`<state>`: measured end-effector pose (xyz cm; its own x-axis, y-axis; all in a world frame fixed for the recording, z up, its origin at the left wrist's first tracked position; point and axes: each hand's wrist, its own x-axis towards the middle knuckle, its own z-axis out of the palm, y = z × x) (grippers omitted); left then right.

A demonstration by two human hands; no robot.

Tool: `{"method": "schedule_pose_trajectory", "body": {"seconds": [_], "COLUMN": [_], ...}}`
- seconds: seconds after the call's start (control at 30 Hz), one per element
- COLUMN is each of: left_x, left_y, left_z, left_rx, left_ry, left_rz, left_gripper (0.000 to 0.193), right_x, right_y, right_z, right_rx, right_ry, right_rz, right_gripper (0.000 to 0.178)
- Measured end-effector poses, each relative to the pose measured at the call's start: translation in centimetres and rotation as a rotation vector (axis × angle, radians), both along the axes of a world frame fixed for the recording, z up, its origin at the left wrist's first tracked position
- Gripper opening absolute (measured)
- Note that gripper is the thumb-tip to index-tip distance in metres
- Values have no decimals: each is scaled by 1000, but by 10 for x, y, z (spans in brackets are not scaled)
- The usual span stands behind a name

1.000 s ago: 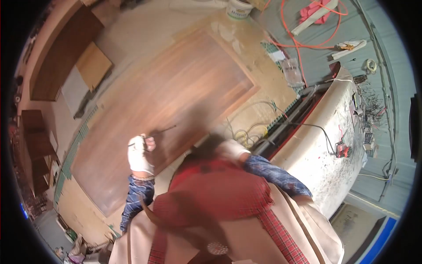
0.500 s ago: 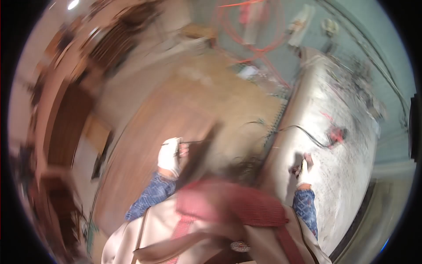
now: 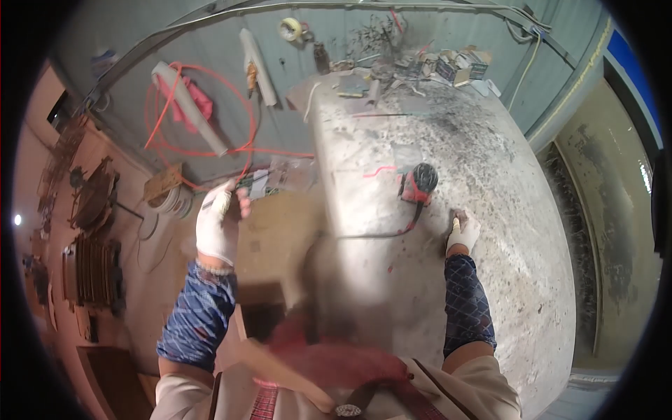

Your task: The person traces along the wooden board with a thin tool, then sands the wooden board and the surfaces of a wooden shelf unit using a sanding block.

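Note:
My left hand [image 3: 218, 222], in a white glove with bare fingertips, is raised to the left of the worktable over a brown board [image 3: 269, 231]. Its fingers are curled in, and what they hold, if anything, cannot be made out. My right hand [image 3: 465, 232], gloved the same way, rests low over the pale, stained worktable [image 3: 504, 280]. Those fingers are bent around something dark, mostly hidden by the hand. Ahead of it on the tabletop lies a red and black corded power tool [image 3: 422, 183], its dark cord running left across the table edge.
Small boxes [image 3: 455, 70] and clutter crowd the table's far end. An orange hose [image 3: 252, 133] loops along the wall beside a roll of tape [image 3: 290, 29]. A white bucket [image 3: 173, 201] stands at left. Stacked brown pieces [image 3: 94, 269] are farther left.
My view has swung to the right, bringing the worktable to the middle. My left hand has moved away from the large brown panel and forward. My right hand stays over the table.

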<state>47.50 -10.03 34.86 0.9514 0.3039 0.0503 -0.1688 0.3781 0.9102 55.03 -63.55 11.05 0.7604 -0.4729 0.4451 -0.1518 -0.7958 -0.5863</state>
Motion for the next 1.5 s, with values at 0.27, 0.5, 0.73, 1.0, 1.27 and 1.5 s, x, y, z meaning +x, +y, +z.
{"method": "schedule_pose_trajectory", "body": {"seconds": [0.27,0.5,0.73,1.0,1.27,1.5], "left_x": [358,681,898,976,995,943], "left_y": [-95,-210,-298,-354,-341,-277], "left_z": [-3,-42,-105,-139,-156,-113], "left_rx": [164,266,749,1781,1542,681], "left_ry": [-98,-120,-127,38,51,-13], "left_rz": [-202,-146,-25,-99,-90,-188], "left_gripper": [26,21,26,40,42,32], "right_x": [143,168,172,173,182,178], "right_y": [-34,-13,-7,-8,-8,-7], "right_z": [-9,-33,-8,-3,1,1], "right_rx": [-105,-478,-205,-230,-198,-203], "right_ry": [435,356,491,459,447,450], "right_rz": [-253,-351,-292,-211,-192,-218], "right_gripper": [40,38,42,45,41,43]}}
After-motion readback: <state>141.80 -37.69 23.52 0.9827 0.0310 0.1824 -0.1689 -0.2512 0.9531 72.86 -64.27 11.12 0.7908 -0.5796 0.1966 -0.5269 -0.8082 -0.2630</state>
